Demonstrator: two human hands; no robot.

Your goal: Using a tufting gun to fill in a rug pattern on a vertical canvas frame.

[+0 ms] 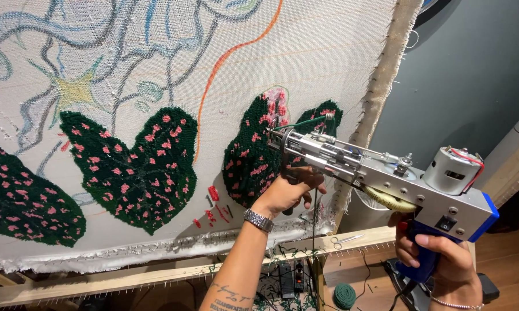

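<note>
The left arm is raised from the lower middle of the view, the forearm angled up and to the right, a tattoo seen on its underside and a metal watch worn at the wrist. The left hand is turned back at the wrist, and its fingers are curled shut around a dark grip. The right hand is held lower at the right edge, knuckles toward the camera, closed in a fist around a blue handle. A thin bracelet is worn at the right wrist. The two hands are kept well apart.
</note>
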